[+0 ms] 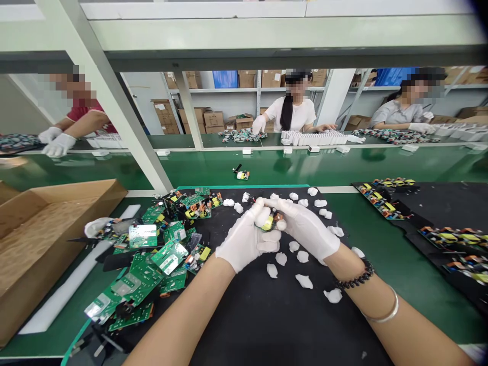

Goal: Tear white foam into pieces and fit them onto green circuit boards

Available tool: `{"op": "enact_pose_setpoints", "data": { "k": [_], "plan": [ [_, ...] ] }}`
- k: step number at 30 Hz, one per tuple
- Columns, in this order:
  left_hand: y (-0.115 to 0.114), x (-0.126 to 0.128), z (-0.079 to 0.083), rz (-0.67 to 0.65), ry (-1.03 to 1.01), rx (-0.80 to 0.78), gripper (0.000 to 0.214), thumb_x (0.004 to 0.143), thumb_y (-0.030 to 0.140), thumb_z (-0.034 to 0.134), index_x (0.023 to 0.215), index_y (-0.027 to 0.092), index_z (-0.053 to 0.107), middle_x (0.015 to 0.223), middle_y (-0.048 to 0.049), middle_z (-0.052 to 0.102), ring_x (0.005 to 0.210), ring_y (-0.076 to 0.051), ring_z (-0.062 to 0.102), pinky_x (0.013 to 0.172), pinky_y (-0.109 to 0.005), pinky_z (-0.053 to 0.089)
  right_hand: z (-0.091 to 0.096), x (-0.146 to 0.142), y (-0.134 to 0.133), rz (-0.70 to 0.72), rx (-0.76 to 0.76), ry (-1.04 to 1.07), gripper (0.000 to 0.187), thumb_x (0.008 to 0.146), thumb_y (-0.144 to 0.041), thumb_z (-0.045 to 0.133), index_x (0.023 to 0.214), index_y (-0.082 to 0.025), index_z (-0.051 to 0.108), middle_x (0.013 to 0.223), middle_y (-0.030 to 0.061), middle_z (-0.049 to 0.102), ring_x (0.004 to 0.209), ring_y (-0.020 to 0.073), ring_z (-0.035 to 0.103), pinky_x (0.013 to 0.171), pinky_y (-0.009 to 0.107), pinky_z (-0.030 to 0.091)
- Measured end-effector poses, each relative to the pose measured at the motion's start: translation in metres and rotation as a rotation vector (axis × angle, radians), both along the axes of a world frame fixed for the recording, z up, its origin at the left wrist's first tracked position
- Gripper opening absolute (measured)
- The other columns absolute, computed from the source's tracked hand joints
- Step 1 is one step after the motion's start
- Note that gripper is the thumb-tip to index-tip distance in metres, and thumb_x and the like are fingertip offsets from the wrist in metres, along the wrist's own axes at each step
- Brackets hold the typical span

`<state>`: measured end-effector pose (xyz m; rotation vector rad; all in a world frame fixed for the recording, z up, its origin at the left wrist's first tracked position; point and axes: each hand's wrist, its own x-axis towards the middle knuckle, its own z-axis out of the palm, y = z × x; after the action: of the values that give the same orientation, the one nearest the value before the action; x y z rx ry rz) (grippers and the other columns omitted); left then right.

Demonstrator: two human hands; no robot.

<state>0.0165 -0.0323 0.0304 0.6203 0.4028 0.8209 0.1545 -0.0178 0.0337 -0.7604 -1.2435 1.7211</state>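
Both my hands wear white gloves and meet above a black mat [244, 315]. Between them is a small circuit board [268, 222] with a yellow part and an orange-brown part showing. My left hand [247, 236] wraps its fingers round the board from the left and below. From the right, my right hand [305, 223] closes on the same board, its fingertips at the top. Gloves cover much of the board. Several white putty-like lumps [281, 259] lie scattered on the mat around my hands. Left of them is a heap of green circuit boards [168, 254].
A cardboard box [95, 190] stands at the left beside a white strip [68, 284]. Rows of boards [385, 206] lie on black sheets at the right. A lone board [242, 175] rests on the green belt [206, 168]. Co-workers sit across, beyond a metal post [125, 112].
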Motion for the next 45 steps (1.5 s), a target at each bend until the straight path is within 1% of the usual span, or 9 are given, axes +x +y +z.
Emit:
{"op": "enact_pose_setpoints", "data": {
  "k": [6,12,16,23,28,34,37,40,45],
  "plan": [
    [0.003,-0.001,0.004,-0.015,0.035,-0.090,0.036,0.087,0.045,0.036,0.076,0.014,0.050,0.065,-0.0041,0.049,0.039,-0.003,0.024,0.034,-0.014,0.014,0.000,-0.001,-0.004,-0.007,0.030,-0.094,0.032,0.081,-0.041,0.056,0.107,-0.025,0.066,0.087,0.0018,0.062,0.080,0.0150,0.055,0.075,0.029,0.046],
    [-0.006,0.003,0.019,0.012,0.392,-0.163,0.057,0.085,0.060,0.020,0.061,0.016,0.046,0.041,0.0015,0.036,0.031,-0.006,0.022,0.030,-0.016,0.008,-0.004,-0.005,-0.007,-0.098,0.215,-0.333,0.039,0.079,-0.035,0.059,0.116,-0.022,0.060,0.090,0.0015,0.060,0.073,0.0124,0.050,0.059,0.023,0.040],
    [-0.010,0.004,0.025,-0.010,0.500,-0.148,0.060,0.082,0.066,0.021,0.061,0.016,0.046,0.039,0.0037,0.032,0.029,-0.005,0.017,0.030,-0.016,0.005,-0.005,-0.003,-0.007,-0.077,0.176,-0.292,0.038,0.081,-0.037,0.056,0.116,-0.023,0.060,0.091,0.0015,0.059,0.059,0.0083,0.043,0.052,0.023,0.035],
    [-0.011,0.003,0.019,-0.018,0.235,0.030,0.043,0.083,0.058,0.036,0.075,0.017,0.046,0.060,-0.0013,0.049,0.037,-0.004,0.025,0.033,-0.015,0.013,-0.001,0.002,-0.010,-0.140,0.142,-0.148,0.028,0.082,-0.036,0.054,0.103,-0.023,0.068,0.085,0.0006,0.062,0.059,0.0095,0.047,0.066,0.026,0.043],
    [-0.007,0.004,0.005,0.033,0.144,0.084,0.039,0.082,0.054,0.045,0.072,0.017,0.041,0.072,-0.0020,0.049,0.041,-0.002,0.027,0.036,-0.015,0.013,0.007,-0.002,-0.009,-0.047,-0.005,-0.137,0.043,0.087,-0.047,0.040,0.109,-0.021,0.066,0.081,0.0040,0.063,0.070,0.0160,0.054,0.079,0.033,0.046],
    [-0.005,0.007,0.000,0.107,0.137,0.042,0.038,0.082,0.053,0.046,0.073,0.016,0.046,0.064,0.0015,0.042,0.046,-0.006,0.037,0.042,-0.018,0.031,0.008,0.001,-0.008,-0.032,0.153,-0.230,0.040,0.086,-0.040,0.046,0.124,-0.028,0.053,0.119,0.0014,0.057,0.107,0.0200,0.053,0.095,0.037,0.042],
    [-0.005,0.007,0.000,0.240,0.172,0.065,0.028,0.083,0.046,0.049,0.081,0.018,0.051,0.063,0.0027,0.043,0.045,-0.006,0.038,0.042,-0.018,0.034,0.002,0.001,-0.008,-0.079,0.377,-0.316,0.062,0.075,-0.031,0.064,0.133,-0.029,0.041,0.139,0.0014,0.040,0.123,0.0222,0.041,0.103,0.038,0.035],
    [-0.004,0.007,0.001,0.284,0.145,0.059,0.027,0.081,0.046,0.051,0.089,0.020,0.053,0.066,0.0020,0.048,0.047,-0.007,0.042,0.041,-0.018,0.036,-0.005,-0.001,-0.007,-0.148,0.578,-0.394,0.071,0.071,-0.026,0.070,0.134,-0.027,0.039,0.140,0.0036,0.040,0.127,0.0222,0.037,0.108,0.039,0.029],
    [-0.007,0.004,0.010,0.278,0.177,0.070,0.035,0.077,0.053,0.054,0.076,0.018,0.050,0.064,0.0021,0.048,0.045,-0.007,0.041,0.039,-0.018,0.035,-0.010,-0.003,-0.007,-0.200,0.682,-0.455,0.062,0.075,-0.027,0.067,0.131,-0.027,0.043,0.138,0.0032,0.042,0.129,0.0218,0.035,0.109,0.039,0.027]
  ]
}}
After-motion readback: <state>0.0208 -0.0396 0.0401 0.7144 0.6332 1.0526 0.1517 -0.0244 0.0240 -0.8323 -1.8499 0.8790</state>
